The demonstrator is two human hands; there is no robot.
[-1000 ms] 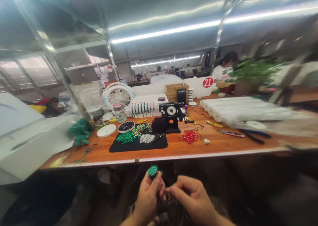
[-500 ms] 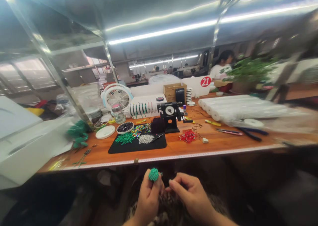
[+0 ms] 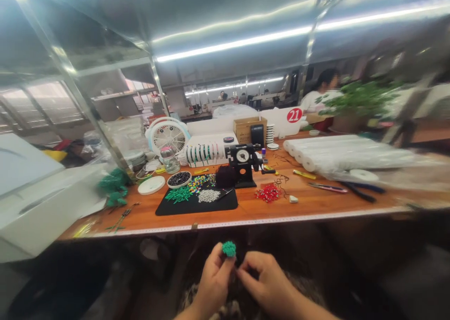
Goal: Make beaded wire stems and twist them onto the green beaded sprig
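Below the table's front edge, my left hand (image 3: pixel 214 279) pinches a round cluster of green beads (image 3: pixel 228 249) between thumb and fingers, the cluster standing up at the fingertips. Close beside it on the right, my right hand (image 3: pixel 265 275) is closed in a pinch, thumb against index finger, just under the cluster. Whatever thin piece it may hold is too small to make out. Beyond my hands, a black mat (image 3: pixel 197 209) bears green bugle beads (image 3: pixel 178 195), silver beads (image 3: pixel 209 196) and mixed coloured beads (image 3: pixel 197 183).
A black crank machine (image 3: pixel 242 165) with spools (image 3: pixel 204 154) stands behind the mat. Red beads (image 3: pixel 267 193), pliers (image 3: pixel 360 191) and white rolls (image 3: pixel 326 152) lie to the right. At left are a white box (image 3: pixel 45 207), a fan (image 3: pixel 170 137) and green pieces (image 3: pixel 114 186). A person (image 3: pixel 325 93) sits beyond.
My left hand and the green bead cluster have moved slightly right, closer to my right hand. The right hand's fingers have drawn in tighter. The view has shifted a little.
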